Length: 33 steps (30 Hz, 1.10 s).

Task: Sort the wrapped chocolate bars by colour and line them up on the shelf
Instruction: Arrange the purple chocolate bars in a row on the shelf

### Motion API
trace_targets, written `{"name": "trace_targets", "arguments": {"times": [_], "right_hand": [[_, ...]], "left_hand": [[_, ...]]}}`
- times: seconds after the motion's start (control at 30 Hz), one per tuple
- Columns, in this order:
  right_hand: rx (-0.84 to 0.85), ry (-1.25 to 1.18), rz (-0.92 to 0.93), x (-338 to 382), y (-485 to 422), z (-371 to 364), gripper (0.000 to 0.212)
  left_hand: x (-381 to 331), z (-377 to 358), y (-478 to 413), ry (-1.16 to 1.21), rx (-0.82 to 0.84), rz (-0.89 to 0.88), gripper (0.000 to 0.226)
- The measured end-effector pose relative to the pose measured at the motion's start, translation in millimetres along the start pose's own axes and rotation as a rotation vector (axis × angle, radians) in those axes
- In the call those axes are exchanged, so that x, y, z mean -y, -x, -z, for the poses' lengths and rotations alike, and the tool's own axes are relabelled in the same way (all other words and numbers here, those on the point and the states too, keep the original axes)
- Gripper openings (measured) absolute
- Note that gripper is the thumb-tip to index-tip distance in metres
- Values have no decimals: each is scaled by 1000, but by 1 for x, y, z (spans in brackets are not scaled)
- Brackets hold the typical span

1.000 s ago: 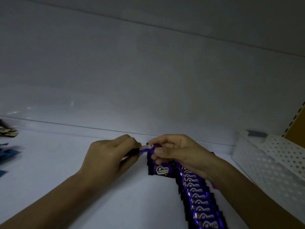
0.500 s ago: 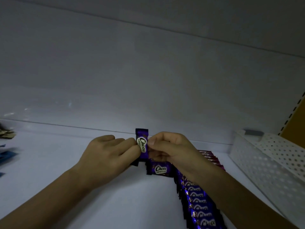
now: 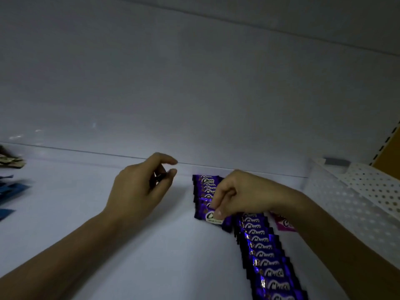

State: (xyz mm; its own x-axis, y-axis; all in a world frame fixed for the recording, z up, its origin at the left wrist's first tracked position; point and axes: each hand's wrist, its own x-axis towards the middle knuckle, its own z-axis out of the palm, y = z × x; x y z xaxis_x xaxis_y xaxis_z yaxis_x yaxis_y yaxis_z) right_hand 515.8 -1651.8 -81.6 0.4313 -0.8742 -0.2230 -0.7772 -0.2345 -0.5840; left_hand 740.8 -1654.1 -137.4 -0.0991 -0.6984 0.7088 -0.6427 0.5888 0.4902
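Pinching the purple bar, right fingers cover its label; left hand apart.

**A:** How many views are there?

**B:** One, worn on the person's head. It looks forward and down onto the shelf, facing its back wall.

**A:** How near is it?

**B:** Close. Both forearms come in from the bottom edge. The left hand and right hand sit around mid-frame.

**A:** And how wide?

**B:** Wide-angle. It reaches the perforated white basket at the right edge and the blue wrappers at the left edge.

**A:** Is it level?

**B:** Slightly tilted. The joint between shelf and wall drops toward the right. The row of purple bars runs off the lower edge, right of centre.
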Motion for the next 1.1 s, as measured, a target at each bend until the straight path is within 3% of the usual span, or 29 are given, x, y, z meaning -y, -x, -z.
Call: {"name": "trace_targets", "arguments": {"times": [0.1, 0.37, 0.47, 0.57, 0.63, 0.73, 0.83, 0.9, 1.0, 1.1], "right_hand": [[-37, 114, -32, -3, -3, -7, 15], [-175, 230, 29, -6, -8, -13, 12], [-217, 302, 58, -6, -8, -15, 11], [-207, 32, 140, 3, -5, -16, 8], [-149, -224, 216, 15, -2, -16, 10], [-97, -377, 234, 27, 2, -22, 21], [-136, -463, 211, 30, 3, -27, 11], [-218, -561, 180, 28, 3, -23, 7], [-352, -685, 185, 21, 3, -12, 9], [-271, -800, 217, 18, 2, -10, 26]], "left_hand": [[-3, -4, 0, 99, 26, 67, 28], [-11, -10, 5, 425, 167, 181, 28], [-16, -15, -3, 721, 296, 364, 30], [-21, -17, -10, 980, 361, 525, 37], [-24, -17, -12, 1096, 355, 537, 31], [-30, -19, -12, 1223, 330, 536, 29], [-34, -19, -8, 1170, 313, 495, 30], [-33, -15, -2, 998, 206, 402, 30], [-28, -10, 3, 632, 45, 168, 22], [-20, -6, 4, 222, -76, -159, 11]]}}
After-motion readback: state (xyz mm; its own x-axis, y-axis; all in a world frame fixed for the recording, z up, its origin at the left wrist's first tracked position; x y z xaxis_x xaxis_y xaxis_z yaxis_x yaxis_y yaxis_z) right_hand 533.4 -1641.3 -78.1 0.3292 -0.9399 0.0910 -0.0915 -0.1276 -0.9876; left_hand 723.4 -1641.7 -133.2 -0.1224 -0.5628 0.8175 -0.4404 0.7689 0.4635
